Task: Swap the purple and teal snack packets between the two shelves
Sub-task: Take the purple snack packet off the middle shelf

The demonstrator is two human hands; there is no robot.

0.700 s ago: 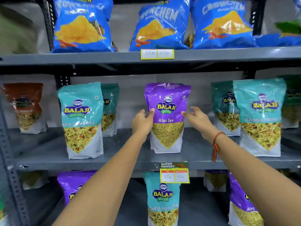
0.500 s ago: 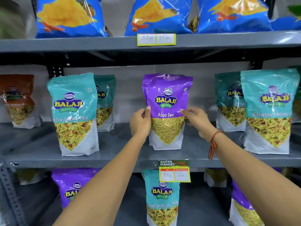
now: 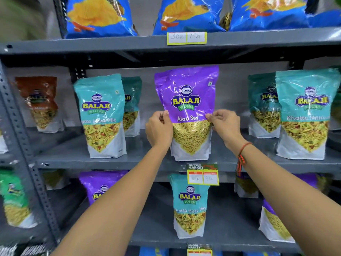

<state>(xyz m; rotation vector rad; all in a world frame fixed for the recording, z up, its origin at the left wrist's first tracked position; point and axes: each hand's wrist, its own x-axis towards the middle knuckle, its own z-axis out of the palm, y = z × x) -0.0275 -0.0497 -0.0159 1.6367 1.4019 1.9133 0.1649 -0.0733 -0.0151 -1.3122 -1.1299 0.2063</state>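
Both hands have closed in, left hand (image 3: 159,128) and right hand (image 3: 224,124) now pinching the purple packet's (image 3: 187,100) side edges.

Two bare forearms without sleeves, thin red-orange thread bracelet (image 3: 244,149) with dangling dark ends tied round the right wrist

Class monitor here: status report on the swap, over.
Left hand and right hand pinching purple packet edges. Packet upright, middle shelf. Nothing blocking.

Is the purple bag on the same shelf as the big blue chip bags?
No, the purple bag stands on the middle shelf, one level below the blue chip bags, with both hands pinching its sides.
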